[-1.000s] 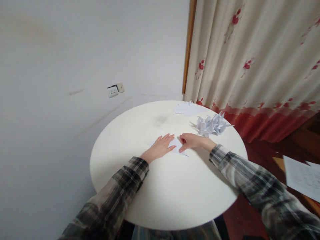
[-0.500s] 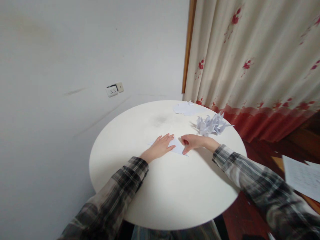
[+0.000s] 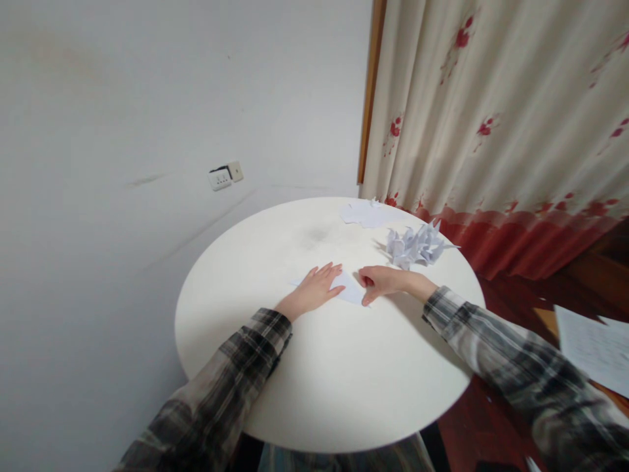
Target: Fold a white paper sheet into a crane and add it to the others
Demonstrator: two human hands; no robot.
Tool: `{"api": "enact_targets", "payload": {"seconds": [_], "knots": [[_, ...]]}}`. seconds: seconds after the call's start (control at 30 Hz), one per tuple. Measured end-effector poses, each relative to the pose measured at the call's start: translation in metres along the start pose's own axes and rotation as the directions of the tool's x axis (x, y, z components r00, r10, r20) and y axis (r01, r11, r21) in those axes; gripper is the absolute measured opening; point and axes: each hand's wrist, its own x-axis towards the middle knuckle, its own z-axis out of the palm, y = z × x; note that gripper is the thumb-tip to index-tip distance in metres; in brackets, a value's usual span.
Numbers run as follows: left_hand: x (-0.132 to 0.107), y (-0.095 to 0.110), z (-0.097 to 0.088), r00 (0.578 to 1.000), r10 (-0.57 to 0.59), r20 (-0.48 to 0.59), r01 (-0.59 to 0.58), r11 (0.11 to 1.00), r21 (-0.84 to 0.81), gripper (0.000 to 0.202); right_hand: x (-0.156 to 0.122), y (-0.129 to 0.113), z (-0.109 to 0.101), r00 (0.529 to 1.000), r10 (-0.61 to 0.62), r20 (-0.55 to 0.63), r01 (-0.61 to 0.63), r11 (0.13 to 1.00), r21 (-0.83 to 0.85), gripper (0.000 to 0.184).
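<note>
A folded white paper (image 3: 350, 288) lies flat on the round white table (image 3: 324, 380). My left hand (image 3: 317, 288) rests on its left part, palm down and fingers stretched out. My right hand (image 3: 383, 280) is at the paper's right edge, fingers curled and pressing down on it. Both arms wear plaid sleeves.
A heap of folded white paper figures (image 3: 415, 244) sits at the table's back right, with loose white sheets (image 3: 366, 213) behind it. A flowered curtain (image 3: 496, 131) hangs at the right, a white wall with a socket (image 3: 225, 176) at the left. Printed sheets (image 3: 594, 347) lie at the far right.
My right hand has slid a little to the right along the paper's edge. The left hand has stayed in place.
</note>
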Motion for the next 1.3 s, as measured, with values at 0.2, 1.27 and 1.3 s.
{"api": "enact_targets", "payload": {"seconds": [0.2,1.27,1.3], "knots": [[0.0,-0.001,0.0,1.0,-0.003,0.004,0.003,1.0,-0.004,0.053,0.002,0.005,0.004,1.0,-0.009,-0.009,0.009,1.0,0.008,0.04],[-0.002,0.013,0.003,0.969,0.22,-0.115,-0.216,0.975,0.05,0.035,-0.001,0.0,0.002,0.999,-0.033,0.01,0.032,0.999,0.022,0.041],[-0.001,0.01,0.006,0.969,0.213,-0.123,-0.208,0.977,0.054,0.036,0.0,0.0,0.002,1.0,-0.029,0.012,0.029,0.999,0.017,0.041]]}}
